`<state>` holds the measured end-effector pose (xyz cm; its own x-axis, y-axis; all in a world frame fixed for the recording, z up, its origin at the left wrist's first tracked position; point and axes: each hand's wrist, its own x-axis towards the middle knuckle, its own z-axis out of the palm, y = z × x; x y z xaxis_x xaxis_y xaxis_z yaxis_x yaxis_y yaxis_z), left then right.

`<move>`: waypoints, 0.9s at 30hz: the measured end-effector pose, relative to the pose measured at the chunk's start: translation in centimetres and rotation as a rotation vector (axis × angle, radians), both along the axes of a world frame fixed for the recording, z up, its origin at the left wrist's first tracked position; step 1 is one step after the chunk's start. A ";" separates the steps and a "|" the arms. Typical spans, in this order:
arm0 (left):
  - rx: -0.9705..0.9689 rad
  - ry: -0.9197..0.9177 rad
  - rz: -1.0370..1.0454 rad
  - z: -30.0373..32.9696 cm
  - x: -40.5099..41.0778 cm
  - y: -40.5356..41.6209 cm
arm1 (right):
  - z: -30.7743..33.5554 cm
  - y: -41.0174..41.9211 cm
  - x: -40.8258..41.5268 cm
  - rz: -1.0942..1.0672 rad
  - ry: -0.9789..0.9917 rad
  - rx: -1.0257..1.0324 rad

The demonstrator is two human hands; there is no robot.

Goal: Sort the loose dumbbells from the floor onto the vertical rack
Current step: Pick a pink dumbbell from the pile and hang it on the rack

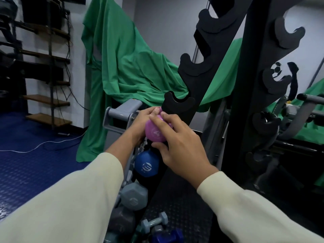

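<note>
Tight at the rack's lower cradles, roomy higher up.

Open cradles up the black rack at centre and upper right of frame, each mouth unblocked. Below centre, crowded: pink dumbbell wedged between left hand and right hand, blue dumbbell just beneath, grey dumbbell under that. Grey metal frame close on the left, draped with green cloth. Loose dumbbells cluttering the floor at bottom centre. Wide blue floor free at lower left, crossed only by a white cable.
</note>
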<state>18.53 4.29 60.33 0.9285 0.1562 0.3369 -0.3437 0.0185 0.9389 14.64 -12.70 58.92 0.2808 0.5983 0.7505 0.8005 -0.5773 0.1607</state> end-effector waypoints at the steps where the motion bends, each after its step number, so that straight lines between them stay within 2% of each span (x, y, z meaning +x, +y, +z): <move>1: 0.029 0.029 0.005 0.3 -0.2 0.1 | -0.4 0.3 0.0 -0.003 -0.004 0.037; 4: 0.168 0.143 0.024 1.1 -1.0 1.2 | -1.0 0.4 0.1 0.020 0.011 0.083; 6: 0.346 0.148 0.151 1.5 -2.7 2.2 | -1.0 -0.7 -0.3 0.141 0.131 0.193; 7: 0.419 0.098 0.287 1.4 -3.7 2.5 | -1.0 -1.6 -0.2 0.196 0.185 0.349; 9: 0.458 -0.095 0.582 0.6 -6.7 2.3 | -0.9 -3.0 1.6 0.202 0.309 0.809; 11: 0.490 -0.239 0.696 -1.0 -10.2 0.2 | 0.2 -2.8 4.3 0.233 0.665 1.207; 12: 0.558 -0.239 0.683 -1.5 -11.5 -1.2 | 1.0 -2.4 5.2 0.330 0.896 1.314; 14: 0.778 -0.139 0.674 -1.9 -12.7 -3.5 | 2.9 -1.1 6.5 0.524 1.312 1.351; 16: 0.975 -0.040 0.739 -1.5 -12.5 -4.8 | 3.8 0.2 7.6 0.622 1.555 1.254; 18: 1.061 0.025 0.811 -0.6 -12.0 -5.6 | 4.0 1.3 8.8 0.704 1.626 1.115; 21: 1.175 0.107 0.868 -0.2 -10.9 -6.6 | 4.1 1.7 10.6 0.741 1.677 1.015; 24: 1.156 0.094 0.886 -0.4 -9.8 -7.2 | 3.5 2.2 12.3 0.824 1.744 0.987; 27: 1.116 0.056 0.874 -0.9 -9.1 -6.9 | 2.7 2.7 13.1 0.800 1.700 1.039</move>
<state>9.42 -2.57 59.40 0.6889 0.3585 0.6300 0.1789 -0.9264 0.3314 27.76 -9.98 61.62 0.8231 0.5451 0.1594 -0.1564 0.4873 -0.8591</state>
